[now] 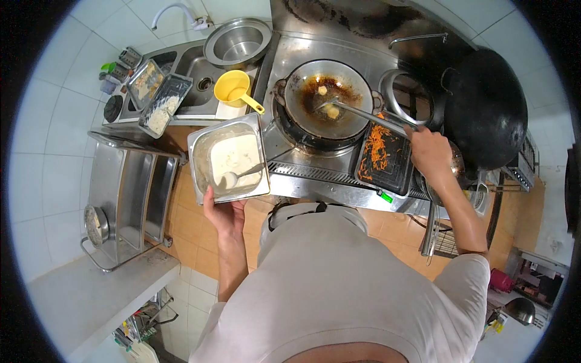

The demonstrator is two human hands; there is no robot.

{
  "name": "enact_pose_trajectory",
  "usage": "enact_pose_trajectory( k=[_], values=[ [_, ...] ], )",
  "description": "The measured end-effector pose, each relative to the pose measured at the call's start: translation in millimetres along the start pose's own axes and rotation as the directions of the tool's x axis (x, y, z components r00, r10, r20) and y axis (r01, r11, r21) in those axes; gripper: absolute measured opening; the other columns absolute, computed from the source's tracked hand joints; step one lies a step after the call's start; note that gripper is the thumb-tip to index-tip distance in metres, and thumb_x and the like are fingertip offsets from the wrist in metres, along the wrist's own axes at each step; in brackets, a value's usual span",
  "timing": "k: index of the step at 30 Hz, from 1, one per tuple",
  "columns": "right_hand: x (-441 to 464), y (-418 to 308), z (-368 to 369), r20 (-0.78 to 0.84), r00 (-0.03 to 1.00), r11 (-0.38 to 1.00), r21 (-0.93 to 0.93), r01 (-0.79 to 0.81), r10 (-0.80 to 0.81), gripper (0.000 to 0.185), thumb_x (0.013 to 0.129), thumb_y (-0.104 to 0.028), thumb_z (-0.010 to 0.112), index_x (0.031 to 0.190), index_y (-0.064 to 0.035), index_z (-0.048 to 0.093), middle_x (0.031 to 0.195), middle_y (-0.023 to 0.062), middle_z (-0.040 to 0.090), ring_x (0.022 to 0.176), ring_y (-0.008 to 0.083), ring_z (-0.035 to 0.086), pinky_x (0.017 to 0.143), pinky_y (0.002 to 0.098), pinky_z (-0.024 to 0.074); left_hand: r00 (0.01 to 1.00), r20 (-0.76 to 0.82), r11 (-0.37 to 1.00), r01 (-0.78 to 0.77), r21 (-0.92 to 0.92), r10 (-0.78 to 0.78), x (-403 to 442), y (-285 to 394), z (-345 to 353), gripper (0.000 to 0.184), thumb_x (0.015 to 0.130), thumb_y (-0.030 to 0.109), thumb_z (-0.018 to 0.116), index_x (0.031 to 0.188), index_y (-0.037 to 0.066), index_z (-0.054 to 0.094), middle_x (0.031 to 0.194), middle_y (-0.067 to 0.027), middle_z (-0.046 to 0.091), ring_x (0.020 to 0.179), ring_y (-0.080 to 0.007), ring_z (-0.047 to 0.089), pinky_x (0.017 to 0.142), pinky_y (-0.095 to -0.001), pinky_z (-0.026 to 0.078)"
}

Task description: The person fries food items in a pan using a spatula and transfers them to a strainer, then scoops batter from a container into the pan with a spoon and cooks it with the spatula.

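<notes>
My left hand [225,212] grips the near edge of a square metal container [200,133] that holds pale, creamy batter [239,154]. A ladle [229,180] rests in the batter, its handle pointing up and right over the rim. With my right hand [431,154] I grasp a long-handled metal utensil [381,122]; its far end reaches into the wok [296,91] on the stove. Two light golden pieces [332,111] lie in the brown oil there. Below that hand is a black tray [393,163] with shredded orange strips [378,148].
A yellow dipper [233,88] and a steel pot [239,45] stand by the sink [196,66] at the back left. Trays [163,106] with pale food sit there too. A large black wok [487,109] leans at the right. A metal trolley [130,193] stands at the left.
</notes>
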State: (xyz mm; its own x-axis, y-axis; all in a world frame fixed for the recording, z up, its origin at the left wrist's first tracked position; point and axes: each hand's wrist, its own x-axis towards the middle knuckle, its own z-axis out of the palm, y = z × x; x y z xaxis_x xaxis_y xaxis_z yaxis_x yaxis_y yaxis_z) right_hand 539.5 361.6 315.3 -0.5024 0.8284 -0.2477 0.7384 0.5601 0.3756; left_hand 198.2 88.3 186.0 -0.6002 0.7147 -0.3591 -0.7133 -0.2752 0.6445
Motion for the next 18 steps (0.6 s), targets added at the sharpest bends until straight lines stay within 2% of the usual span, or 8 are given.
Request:
enact_pose_trajectory(
  k=[4,8,12,16,18],
  values=[
    [-16.5,17.9,-11.1,-0.033,0.996,0.995,0.058,-0.080,0.082,0.047,0.081,-0.009,0.063,0.127,-0.0183,0.061,0.099,0.0135,0.067,0.084,0.0329,0.069,0.072,0.0436,0.0569,0.999,-0.039,1.000,-0.023,-0.011,0.023,-1.4,0.1,4.8,0.063,0.089,0.045,0.052,0.135,0.002,0.043,0.129,-0.0169,0.055,0.110,-0.0334,0.062,0.082,-0.0473,0.059],
    [-34.4,34.2,-28.6,-0.089,0.984,0.987,0.066,-0.150,0.155,0.050,0.075,-0.008,0.069,0.124,-0.0191,0.063,0.101,0.0121,0.066,0.085,0.0321,0.069,0.071,0.0446,0.0568,0.999,-0.042,1.000,-0.029,0.004,0.030,-1.2,1.9,6.5,0.063,0.088,0.044,0.054,0.134,0.000,0.044,0.126,-0.0161,0.057,0.107,-0.0298,0.064,0.080,-0.0431,0.059],
    [-44.8,30.7,-47.3,-0.015,0.990,0.988,-0.054,-0.143,0.143,0.040,0.080,-0.009,0.063,0.118,-0.0183,0.065,0.098,0.0103,0.066,0.083,0.0308,0.069,0.069,0.0424,0.0569,0.998,-0.053,0.999,-0.033,-0.003,0.033,-1.6,1.8,10.6,0.063,0.089,0.043,0.054,0.134,0.001,0.044,0.127,-0.0158,0.057,0.108,-0.0299,0.063,0.081,-0.0431,0.059],
    [-43.2,21.5,-24.5,-0.047,0.992,0.990,-0.071,-0.118,0.115,0.032,0.087,-0.012,0.054,0.117,-0.0190,0.066,0.100,0.0104,0.067,0.081,0.0300,0.070,0.067,0.0404,0.0566,0.997,-0.069,0.999,-0.031,-0.023,0.029,-1.8,1.4,15.4,0.062,0.089,0.043,0.054,0.134,0.000,0.045,0.127,-0.0157,0.057,0.108,-0.0298,0.063,0.080,-0.0426,0.059],
    [-38.7,17.7,-12.1,-0.056,0.994,0.993,-0.062,-0.102,0.099,0.033,0.090,-0.013,0.050,0.118,-0.0198,0.065,0.101,0.0109,0.067,0.081,0.0298,0.070,0.067,0.0398,0.0564,1.000,0.010,1.000,-0.007,-0.030,0.007,0.1,2.6,8.1,0.062,0.089,0.043,0.054,0.133,0.000,0.045,0.126,-0.0159,0.057,0.108,-0.0300,0.063,0.079,-0.0426,0.060]
  ],
)
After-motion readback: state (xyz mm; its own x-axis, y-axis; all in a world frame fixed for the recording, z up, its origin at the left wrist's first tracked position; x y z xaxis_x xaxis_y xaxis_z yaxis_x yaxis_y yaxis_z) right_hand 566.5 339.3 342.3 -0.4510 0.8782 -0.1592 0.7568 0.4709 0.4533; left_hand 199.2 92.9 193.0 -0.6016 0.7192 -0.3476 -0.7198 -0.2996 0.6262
